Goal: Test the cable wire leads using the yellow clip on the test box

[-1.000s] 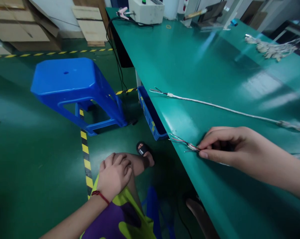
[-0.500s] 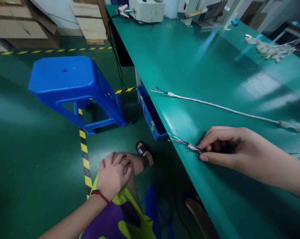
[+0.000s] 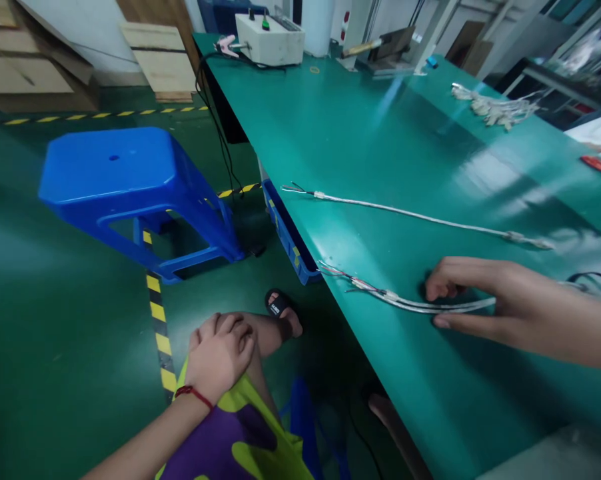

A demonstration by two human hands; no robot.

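Right hand (image 3: 513, 297): you are keeping thumb and fingers parted around the cable pair, pinching nothing.
Cable pair (image 3: 413, 305): lying on the green surface (image 3: 380, 153), its bare wires reaching the left edge.
Single cable (image 3: 405, 212): lying farther up, its wires nearing that same edge.
Left hand (image 3: 218, 360): you are resting it, loosely curled, on your knee.
Sandal (image 3: 278, 304): showing white lettering, too small to read.

Rests left hand (image 3: 215, 360) on the knee (image 3: 257, 328) with bent fingers (image 3: 229, 324); extends right hand (image 3: 510, 293) with curled fingers (image 3: 453, 272) and thumb (image 3: 463, 325) apart.
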